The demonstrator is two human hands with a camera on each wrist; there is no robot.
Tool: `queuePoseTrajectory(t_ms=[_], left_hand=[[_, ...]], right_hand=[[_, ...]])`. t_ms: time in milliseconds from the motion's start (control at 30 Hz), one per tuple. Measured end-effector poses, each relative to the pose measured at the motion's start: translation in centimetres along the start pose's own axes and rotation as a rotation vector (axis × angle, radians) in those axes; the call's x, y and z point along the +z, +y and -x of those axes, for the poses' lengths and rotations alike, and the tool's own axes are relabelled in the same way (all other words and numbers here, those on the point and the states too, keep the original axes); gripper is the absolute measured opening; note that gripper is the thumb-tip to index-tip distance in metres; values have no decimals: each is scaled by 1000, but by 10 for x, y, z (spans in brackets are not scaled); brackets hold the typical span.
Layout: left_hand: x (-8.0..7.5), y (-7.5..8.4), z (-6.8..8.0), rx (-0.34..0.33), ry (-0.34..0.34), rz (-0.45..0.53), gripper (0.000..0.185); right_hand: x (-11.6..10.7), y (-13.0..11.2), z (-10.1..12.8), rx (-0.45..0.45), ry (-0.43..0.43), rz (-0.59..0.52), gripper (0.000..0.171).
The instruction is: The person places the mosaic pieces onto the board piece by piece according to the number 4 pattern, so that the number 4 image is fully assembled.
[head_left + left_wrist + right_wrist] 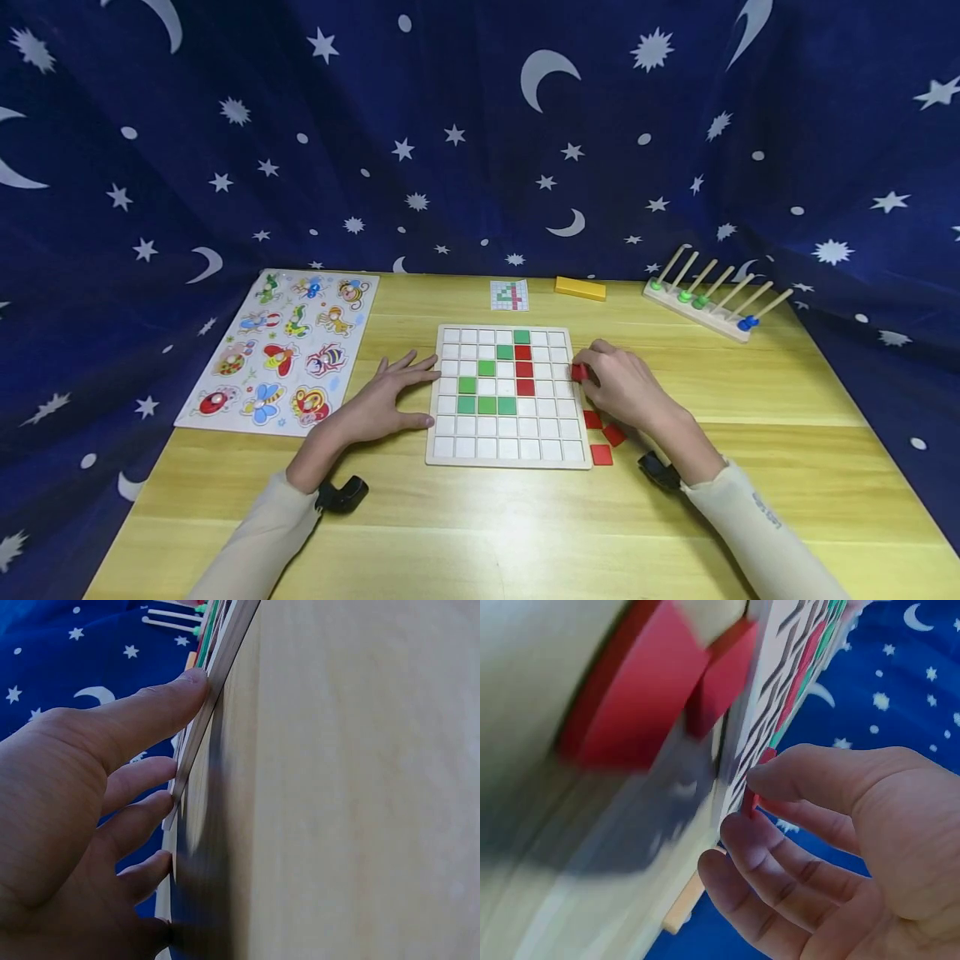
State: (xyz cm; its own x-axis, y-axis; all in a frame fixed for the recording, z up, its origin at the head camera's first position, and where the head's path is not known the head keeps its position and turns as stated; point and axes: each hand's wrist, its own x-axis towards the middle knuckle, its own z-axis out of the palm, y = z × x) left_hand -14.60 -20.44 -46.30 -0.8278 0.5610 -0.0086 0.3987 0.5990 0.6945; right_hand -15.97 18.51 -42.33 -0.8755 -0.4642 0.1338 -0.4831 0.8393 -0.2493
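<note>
A wooden grid board [510, 463] with white squares lies on the table, holding several green tiles [487, 406] in a slanted line and a row, plus a column of three red tiles [524, 369]. At its left edge rests my left hand [378, 404], fingers spread, with thumb and fingertips against the frame. Between thumb and fingers, my right hand [626, 387] pinches a red square tile [580, 372] at the board's right edge. In the right wrist view this pinched tile [750, 796] overlaps the grid. Loose red tiles [602, 454] lie below that hand, beside the board.
Behind the board lies a small pattern card [509, 295] with a green and red figure, next to a yellow block [580, 288]. An insect picture puzzle [247, 367] is at left. A peg stand [697, 315] with rings stands at the back right.
</note>
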Motion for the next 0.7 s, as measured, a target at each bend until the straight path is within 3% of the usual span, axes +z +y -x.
queuePoseTrajectory(t_ms=[700], left_hand=[[0,1,0,-6,-4,1,70]], right_hand=[[21,-48,7,-190,30,-48,21]])
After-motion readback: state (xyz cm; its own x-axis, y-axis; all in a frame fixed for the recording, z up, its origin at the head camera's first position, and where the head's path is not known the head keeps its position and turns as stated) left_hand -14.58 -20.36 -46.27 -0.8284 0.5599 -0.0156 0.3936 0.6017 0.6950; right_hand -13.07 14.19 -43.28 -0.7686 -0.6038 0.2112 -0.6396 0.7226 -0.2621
